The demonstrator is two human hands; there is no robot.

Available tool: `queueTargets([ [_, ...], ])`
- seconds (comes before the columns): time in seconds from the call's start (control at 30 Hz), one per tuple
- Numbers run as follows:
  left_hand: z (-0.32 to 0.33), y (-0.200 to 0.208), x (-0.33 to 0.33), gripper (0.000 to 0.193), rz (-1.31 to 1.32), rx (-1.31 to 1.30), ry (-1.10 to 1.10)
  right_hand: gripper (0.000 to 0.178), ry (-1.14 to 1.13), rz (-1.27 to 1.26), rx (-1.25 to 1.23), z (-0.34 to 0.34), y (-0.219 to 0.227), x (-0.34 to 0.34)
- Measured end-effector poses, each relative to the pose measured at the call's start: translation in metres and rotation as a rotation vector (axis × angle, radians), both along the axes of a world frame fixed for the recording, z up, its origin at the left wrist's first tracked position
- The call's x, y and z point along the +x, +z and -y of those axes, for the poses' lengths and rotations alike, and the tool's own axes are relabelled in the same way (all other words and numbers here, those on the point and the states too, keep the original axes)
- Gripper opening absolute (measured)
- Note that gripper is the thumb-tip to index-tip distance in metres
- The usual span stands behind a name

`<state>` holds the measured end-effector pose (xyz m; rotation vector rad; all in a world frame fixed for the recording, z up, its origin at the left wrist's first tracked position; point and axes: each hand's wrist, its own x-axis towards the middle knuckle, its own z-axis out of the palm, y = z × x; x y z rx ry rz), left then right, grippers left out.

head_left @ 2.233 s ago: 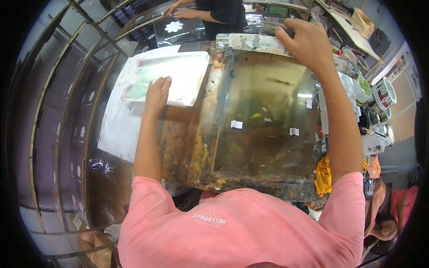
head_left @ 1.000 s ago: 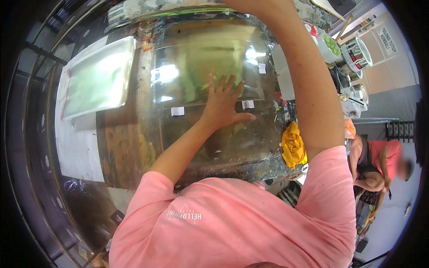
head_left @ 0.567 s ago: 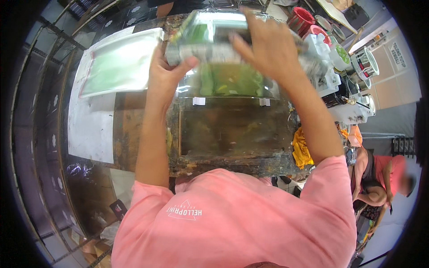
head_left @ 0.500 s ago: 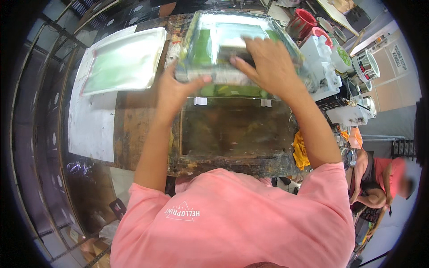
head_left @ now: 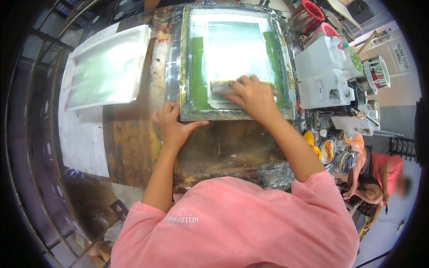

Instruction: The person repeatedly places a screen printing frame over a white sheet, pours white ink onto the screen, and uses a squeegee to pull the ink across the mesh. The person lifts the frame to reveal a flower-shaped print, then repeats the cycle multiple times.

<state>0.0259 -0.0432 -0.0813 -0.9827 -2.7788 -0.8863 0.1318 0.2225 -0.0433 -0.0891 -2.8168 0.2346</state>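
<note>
A screen printing frame (head_left: 184, 76) with a green-edged mesh lies on the stained worktable. My right hand (head_left: 254, 96) grips a squeegee (head_left: 219, 87), its fingers wrapped over the tool, near the mesh's near end. At the near left corner of the frame is my left hand (head_left: 172, 125), its thumb along the near edge and its fingers against the left side. Glare whitens the middle of the mesh, so details there cannot be made out. Left of the frame lies a stack of translucent sheets (head_left: 107, 67) with a pale green area.
White paper (head_left: 85, 143) lies under the stack. Along the right stand white plastic jugs (head_left: 319, 60), a red-stained bucket (head_left: 306, 18) and several paint cans. A yellow cloth (head_left: 311, 142) is at the right edge. Another person (head_left: 380, 174) sits low at the far right.
The frame's near edge was raised, showing the base under it; now the frame lies lower and flat. The squeegee has come toward me, and my left hand stays at the frame's corner.
</note>
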Motion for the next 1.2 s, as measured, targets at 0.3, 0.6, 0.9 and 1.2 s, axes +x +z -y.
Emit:
queueTargets([
  [0.3, -0.002, -0.001, -0.004, 0.109, -0.090, 0.067, -0.018, 0.055, -0.009, 0.089, 0.020, -0.125, 0.005, -0.153],
  [0.6, -0.001, -0.008, -0.005, 0.121, -0.120, 0.180, -0.091, 0.045, -0.044, -0.043, 0.059, -0.141, -0.007, -0.175],
  [0.9, 0.002, -0.007, 0.001, 0.113, -0.073, 0.149, -0.054, 0.040, -0.068, 0.115, 0.071, -0.015, 0.021, -0.024],
  [1.2, -0.031, 0.043, 0.006, 0.094, 0.338, 0.783, -0.073, 0.035, -0.044, -0.180, 0.100, 0.024, 0.099, 0.025],
])
